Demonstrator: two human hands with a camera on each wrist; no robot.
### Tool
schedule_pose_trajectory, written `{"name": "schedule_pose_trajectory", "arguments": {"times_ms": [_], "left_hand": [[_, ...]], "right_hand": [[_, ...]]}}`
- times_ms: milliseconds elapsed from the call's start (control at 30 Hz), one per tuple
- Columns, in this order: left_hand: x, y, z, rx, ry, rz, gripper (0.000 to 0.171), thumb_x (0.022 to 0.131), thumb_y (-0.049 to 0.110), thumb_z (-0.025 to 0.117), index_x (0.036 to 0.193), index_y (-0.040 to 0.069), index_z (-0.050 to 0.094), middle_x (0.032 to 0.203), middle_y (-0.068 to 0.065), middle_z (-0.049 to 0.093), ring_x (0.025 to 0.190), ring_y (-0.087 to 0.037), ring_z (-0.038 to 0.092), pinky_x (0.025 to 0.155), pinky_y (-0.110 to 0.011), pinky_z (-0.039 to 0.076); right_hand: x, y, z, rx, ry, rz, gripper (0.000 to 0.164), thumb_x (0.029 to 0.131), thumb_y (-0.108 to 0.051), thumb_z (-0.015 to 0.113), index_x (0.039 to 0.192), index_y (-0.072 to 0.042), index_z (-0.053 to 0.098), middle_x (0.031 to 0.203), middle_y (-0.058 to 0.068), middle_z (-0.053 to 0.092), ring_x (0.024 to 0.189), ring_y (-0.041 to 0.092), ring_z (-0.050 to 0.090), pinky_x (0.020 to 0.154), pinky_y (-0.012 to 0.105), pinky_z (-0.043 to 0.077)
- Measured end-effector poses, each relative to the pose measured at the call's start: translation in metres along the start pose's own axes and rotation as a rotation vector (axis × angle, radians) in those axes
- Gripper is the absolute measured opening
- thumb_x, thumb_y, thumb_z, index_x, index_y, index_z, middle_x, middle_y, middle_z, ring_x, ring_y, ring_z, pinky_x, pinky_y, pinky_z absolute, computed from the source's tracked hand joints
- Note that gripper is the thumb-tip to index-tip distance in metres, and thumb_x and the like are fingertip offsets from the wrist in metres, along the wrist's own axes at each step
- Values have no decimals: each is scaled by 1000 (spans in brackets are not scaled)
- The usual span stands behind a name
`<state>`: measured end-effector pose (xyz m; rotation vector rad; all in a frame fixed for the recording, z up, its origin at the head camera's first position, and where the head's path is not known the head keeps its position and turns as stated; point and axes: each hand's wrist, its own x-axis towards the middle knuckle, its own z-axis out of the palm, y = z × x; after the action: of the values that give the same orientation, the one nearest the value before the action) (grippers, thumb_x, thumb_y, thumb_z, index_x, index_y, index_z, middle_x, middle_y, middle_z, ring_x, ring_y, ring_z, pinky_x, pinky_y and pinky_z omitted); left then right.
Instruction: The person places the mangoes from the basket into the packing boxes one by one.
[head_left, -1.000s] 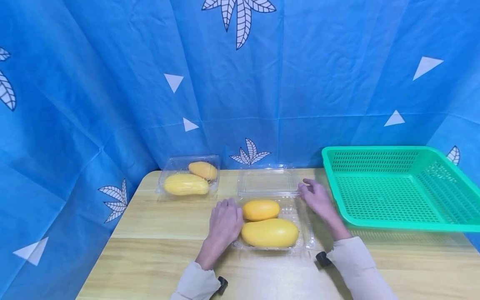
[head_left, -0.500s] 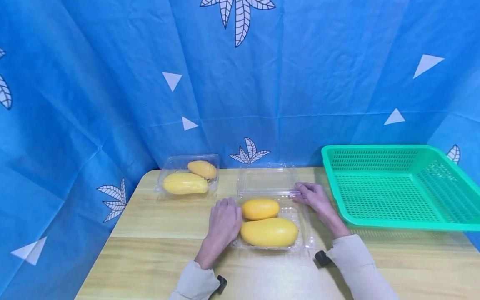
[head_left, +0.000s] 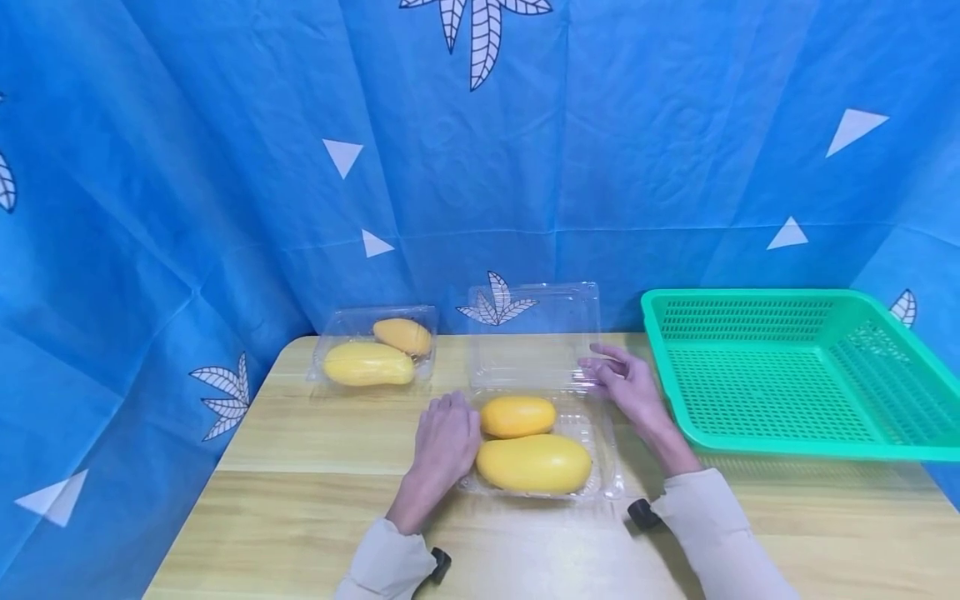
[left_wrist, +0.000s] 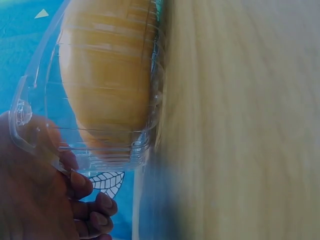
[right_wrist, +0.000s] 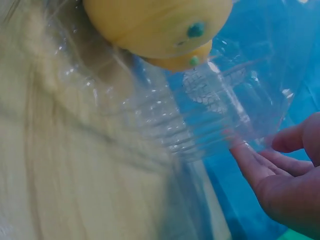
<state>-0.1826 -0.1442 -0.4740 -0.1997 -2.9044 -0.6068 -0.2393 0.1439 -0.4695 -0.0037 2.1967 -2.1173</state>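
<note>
In the head view an opened clear plastic clamshell box point(head_left: 596, 433) lies on the table. A larger yellow mango point(head_left: 534, 463) and a smaller orange-yellow mango point(head_left: 517, 416) lie side by side in its base. My left hand point(head_left: 442, 442) pinches the base's left rim; the left wrist view shows the thumb on the plastic and the other fingers curled below. The clear lid point(head_left: 532, 333) stands tilted up at the back. My right hand point(head_left: 633, 392) holds the lid's right edge near the hinge, between thumb and fingers point(right_wrist: 247, 162) in the right wrist view.
A closed clear box point(head_left: 326, 333) with two yellow fruits point(head_left: 367, 364) stands at the back left. A green perforated plastic basket point(head_left: 772, 375) sits at the right. Behind the wooden table point(head_left: 300, 517) hangs a blue patterned cloth point(head_left: 637, 125).
The lid has risen from lying nearly flat to tilting up against the cloth. My right fingers have closed in on its right edge. The left hand stays at the base's rim.
</note>
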Motion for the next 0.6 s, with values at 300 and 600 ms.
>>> {"name": "schedule_pose_trajectory", "arguments": {"times_ms": [300,600], "left_hand": [[2,-4,1,-13,7,-14,22,103,18,43,86,6,53,82,-9,50,82,-30,51,76,-45,47],[4,-4,0,-53,29,-18,22,104,17,43,87,7,52,81,-10,50,81,-32,52,77,-47,47]], "right_hand": [[1,-3,4,19,-24,-110,46,103,5,50,149,1,43,136,31,58,108,24,70,88,34,57],[0,0,1,59,-82,-135,47,101,9,51,147,3,46,141,28,55,112,28,69,92,36,56]]}}
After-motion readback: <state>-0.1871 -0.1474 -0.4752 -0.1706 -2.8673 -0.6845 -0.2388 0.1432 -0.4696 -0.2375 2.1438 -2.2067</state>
